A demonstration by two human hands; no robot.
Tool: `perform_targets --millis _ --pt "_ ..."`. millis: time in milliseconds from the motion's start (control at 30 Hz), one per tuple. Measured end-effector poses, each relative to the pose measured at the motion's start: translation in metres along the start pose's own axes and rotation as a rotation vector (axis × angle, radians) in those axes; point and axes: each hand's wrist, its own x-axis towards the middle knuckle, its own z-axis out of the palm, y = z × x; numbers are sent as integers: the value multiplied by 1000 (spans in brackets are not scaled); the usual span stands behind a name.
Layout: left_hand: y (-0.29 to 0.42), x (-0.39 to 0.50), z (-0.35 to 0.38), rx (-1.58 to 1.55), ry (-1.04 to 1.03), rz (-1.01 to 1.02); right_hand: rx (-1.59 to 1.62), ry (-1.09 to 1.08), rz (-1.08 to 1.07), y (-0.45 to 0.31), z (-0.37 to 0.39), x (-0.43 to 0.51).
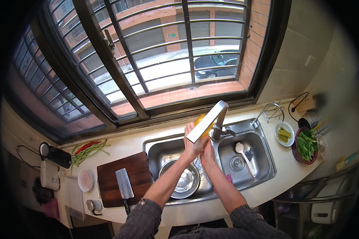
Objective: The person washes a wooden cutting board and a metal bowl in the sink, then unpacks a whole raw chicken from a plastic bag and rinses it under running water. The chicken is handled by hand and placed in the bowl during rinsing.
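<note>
Both of my hands are under the spout of the metal faucet (208, 124), above the left sink basin (160, 152). My left hand (190, 146) is raised beside the spout, its fingers partly covered by it. Close by on the right, my right hand (208, 153) points towards the faucet's base. What looks like running water blurs the space between them. A yellow bottle (201, 119) stands behind the spout, close to my left fingers; whether they touch is hidden. Below my forearms, a round metal bowl (187, 182) sits in the left basin.
Left of the sink, a cleaver (124, 182) lies on a dark wooden cutting board (107, 179), near green beans and red chillies (88, 149). A white ladle (245, 158) rests in the right basin (227, 161). Leafy greens (306, 145) fill a bowl at right.
</note>
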Motion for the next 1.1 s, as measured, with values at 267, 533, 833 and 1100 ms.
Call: perform_targets --millis 267,533,833,1100 --pt "4 -102 -67 56 159 -285 -220 48 105 65 -40 -11" --pt "-12 -104 -121 84 32 -301 -512 179 60 112 -70 13" --pt "-50 -69 -160 71 85 -270 -1733 115 -823 33 -34 94" --pt "-60 -1 -193 123 85 -182 -1391 -163 -739 51 -32 149"
